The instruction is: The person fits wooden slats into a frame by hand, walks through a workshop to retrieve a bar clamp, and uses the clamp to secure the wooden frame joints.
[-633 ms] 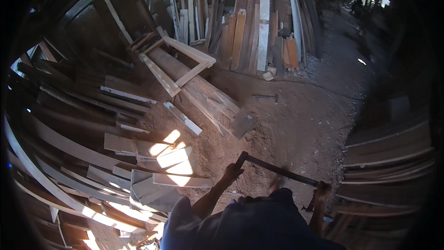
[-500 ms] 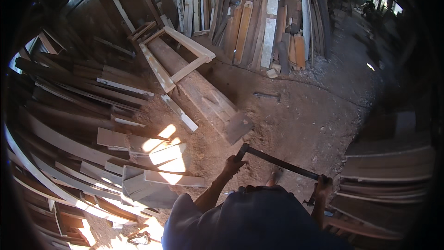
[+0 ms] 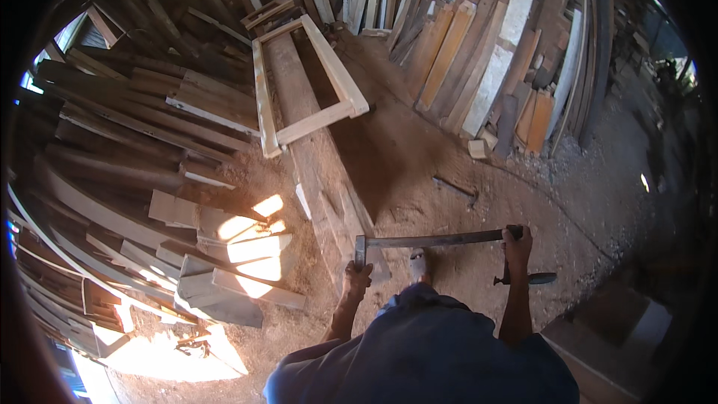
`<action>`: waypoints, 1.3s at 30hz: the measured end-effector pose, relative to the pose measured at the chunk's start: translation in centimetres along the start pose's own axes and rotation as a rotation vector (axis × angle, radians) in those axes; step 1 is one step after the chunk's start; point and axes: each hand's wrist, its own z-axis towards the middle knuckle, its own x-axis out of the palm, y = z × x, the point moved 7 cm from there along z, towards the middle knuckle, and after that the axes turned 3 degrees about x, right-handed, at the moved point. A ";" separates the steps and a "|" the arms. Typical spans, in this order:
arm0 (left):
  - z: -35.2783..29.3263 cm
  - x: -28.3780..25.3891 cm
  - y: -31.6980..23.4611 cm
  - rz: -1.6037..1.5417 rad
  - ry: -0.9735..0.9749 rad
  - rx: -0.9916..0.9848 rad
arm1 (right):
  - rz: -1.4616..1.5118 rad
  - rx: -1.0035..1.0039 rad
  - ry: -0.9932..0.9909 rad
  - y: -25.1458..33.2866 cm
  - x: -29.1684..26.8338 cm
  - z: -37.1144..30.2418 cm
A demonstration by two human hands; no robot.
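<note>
My left hand [image 3: 357, 278] is closed round the fixed jaw at the left end of a long dark bar clamp [image 3: 434, 241]. At the clamp's right end, my right hand [image 3: 517, 245] grips the sliding jaw. Below that hand, the screw and dark handle [image 3: 542, 279] stick out sideways. The bar lies almost level in front of my body, over the near end of a thick plank bench [image 3: 314, 168]. Farther off, a pale wooden frame [image 3: 318, 126] rests on the bench, apart from both hands.
Stacked boards [image 3: 134, 150] fill the left side. Upright planks [image 3: 493, 82] lean at the back right. A thin dark tool, perhaps a hammer [image 3: 455, 188], lies on the dusty floor near a cable [image 3: 535, 187]. My foot [image 3: 419, 263] is beside the bench.
My view has turned left. The bar clamp has swung from slanting down rightward to almost level, its right end raised, with both hands still on it. Its screw and handle now show.
</note>
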 end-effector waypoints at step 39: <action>52.7 -22.2 -28.9 0.793 -0.708 -0.125 | 0.214 0.048 1.009 23.0 79.2 37.7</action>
